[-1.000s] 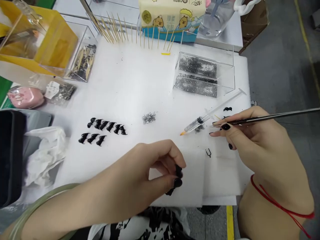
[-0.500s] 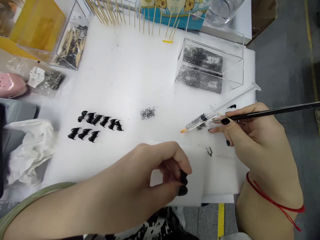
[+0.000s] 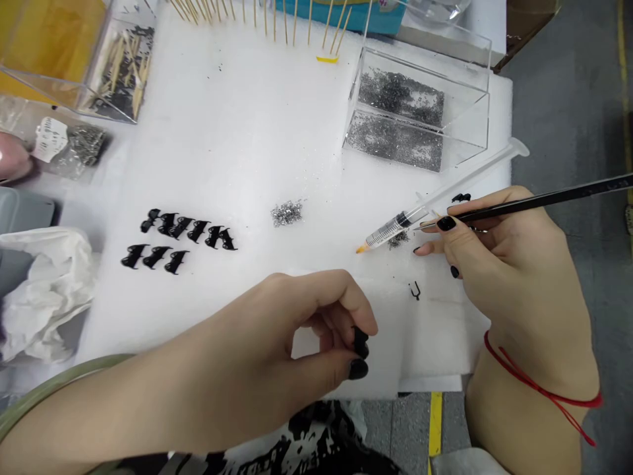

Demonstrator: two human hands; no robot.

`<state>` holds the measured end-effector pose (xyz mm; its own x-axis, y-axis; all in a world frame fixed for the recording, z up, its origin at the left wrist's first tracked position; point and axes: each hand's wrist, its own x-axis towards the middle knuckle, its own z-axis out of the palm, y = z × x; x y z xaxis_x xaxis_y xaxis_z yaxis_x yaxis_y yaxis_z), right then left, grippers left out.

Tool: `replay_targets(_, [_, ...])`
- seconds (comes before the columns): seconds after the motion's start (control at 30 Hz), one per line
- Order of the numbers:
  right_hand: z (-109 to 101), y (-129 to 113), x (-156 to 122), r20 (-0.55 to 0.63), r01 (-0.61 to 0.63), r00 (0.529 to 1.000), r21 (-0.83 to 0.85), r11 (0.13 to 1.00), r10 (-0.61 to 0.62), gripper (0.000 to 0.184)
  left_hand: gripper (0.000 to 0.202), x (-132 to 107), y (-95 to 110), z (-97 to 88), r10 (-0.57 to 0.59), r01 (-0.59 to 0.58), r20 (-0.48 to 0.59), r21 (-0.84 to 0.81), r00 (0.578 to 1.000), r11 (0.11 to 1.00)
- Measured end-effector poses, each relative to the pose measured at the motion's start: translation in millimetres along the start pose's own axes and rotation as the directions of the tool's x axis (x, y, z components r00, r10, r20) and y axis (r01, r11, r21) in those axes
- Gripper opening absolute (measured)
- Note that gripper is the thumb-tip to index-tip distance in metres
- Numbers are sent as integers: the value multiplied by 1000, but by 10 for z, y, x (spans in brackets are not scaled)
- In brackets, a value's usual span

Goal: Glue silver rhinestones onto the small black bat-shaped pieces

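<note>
My left hand (image 3: 316,330) is pinched closed, thumb against forefinger, on a small black piece (image 3: 361,343) with a wavy edge; the black nails make its outline hard to separate. In my right hand (image 3: 514,264) is a slim black pen-like tool (image 3: 539,201), its thin tip pointing left. Just beyond that tip lies a clear syringe (image 3: 395,229) with an orange tip, beside a small heap of dark grains (image 3: 397,240). A small black forked piece (image 3: 415,291) rests on the white foam sheet (image 3: 237,158) between the hands.
Black bat-like pieces (image 3: 196,231) stand in two rows at left. Silvery bits (image 3: 287,214) are piled mid-sheet. Behind are a clear box (image 3: 487,125) with dark grains and upright wooden sticks (image 3: 275,23). Crumpled tissue (image 3: 44,290) and a bag of metal bits (image 3: 86,144) lie left.
The view has shifted slightly, so the things at the back and left sit higher and further left. Both hands keep nearly the same pose and grip.
</note>
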<state>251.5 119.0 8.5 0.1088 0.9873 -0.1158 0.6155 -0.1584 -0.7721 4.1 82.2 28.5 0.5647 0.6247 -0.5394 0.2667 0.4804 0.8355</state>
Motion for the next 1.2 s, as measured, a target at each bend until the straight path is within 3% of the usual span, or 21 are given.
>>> replay_targets(0.23, [-42, 23, -34, 25, -30, 999, -71, 997, 31, 13, 15, -7, -17, 11, 24, -23, -10, 12, 1000, 1000])
replay_targets(0.77, [-52, -1, -26, 35, -56, 998, -64, 996, 58, 15, 12, 29, -32, 12, 11, -11, 5, 19, 1000, 1000])
replay_targets(1.2, [-90, -62, -29, 45, 33, 998, -36, 999, -32, 12, 15, 2, -20, 20, 46, -46, -2, 17, 999, 999])
